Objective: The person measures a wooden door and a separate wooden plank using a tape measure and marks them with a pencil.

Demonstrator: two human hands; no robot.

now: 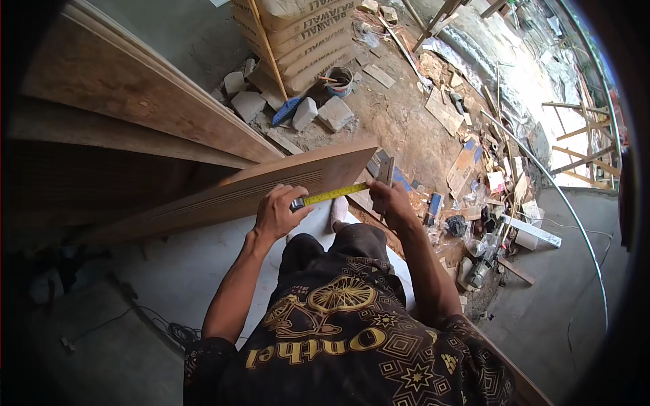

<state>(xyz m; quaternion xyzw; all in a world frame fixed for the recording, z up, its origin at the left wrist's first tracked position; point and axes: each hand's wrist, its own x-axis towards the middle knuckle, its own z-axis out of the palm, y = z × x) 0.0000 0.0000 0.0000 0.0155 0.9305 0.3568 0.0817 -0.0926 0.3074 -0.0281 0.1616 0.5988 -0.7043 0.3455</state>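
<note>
My left hand [276, 206] is closed round the case of a tape measure [297, 204]. Its yellow blade [336, 193] is drawn out to my right hand [393, 203]. There my fingers are closed at the blade's end and also grip a flat, narrow greyish-brown strip [386, 170] that stands up out of the fist; its exact kind is unclear. Just beyond both hands, a brown wooden panel [345, 164] with grooved lines rests on its edge, slanting from the left toward the middle. The blade runs on the near side of the panel.
Large wooden boards [156, 101] lean at the left. Stacked paper sacks [308, 44], concrete blocks [335, 114], a blue-headed broom [286, 110] and a bucket [339, 82] stand ahead. Scraps and a power tool [482, 267] litter the right, near a pale hose [575, 216]. A cable [183, 333] lies left.
</note>
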